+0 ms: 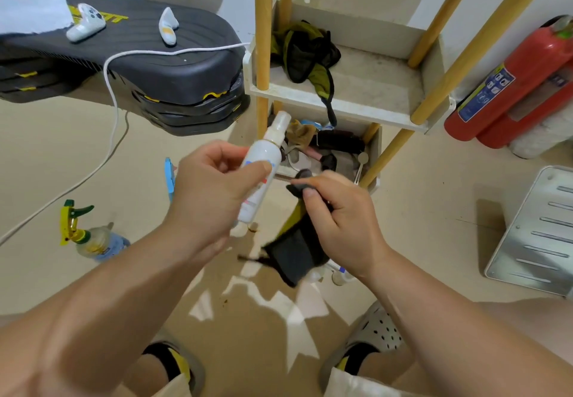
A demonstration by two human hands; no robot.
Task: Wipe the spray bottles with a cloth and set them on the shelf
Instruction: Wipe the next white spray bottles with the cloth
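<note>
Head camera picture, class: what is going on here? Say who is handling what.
A person holds a white spray bottle in the left hand and grips a dark cloth in the right hand, close beside the bottle. Another spray bottle with a green trigger sits on the floor at left. The shelf stands just ahead.

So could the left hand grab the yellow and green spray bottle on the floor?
Probably not yet: the left hand grips the white bottle. The floor bottle sits off to its left with nothing blocking it.
</note>
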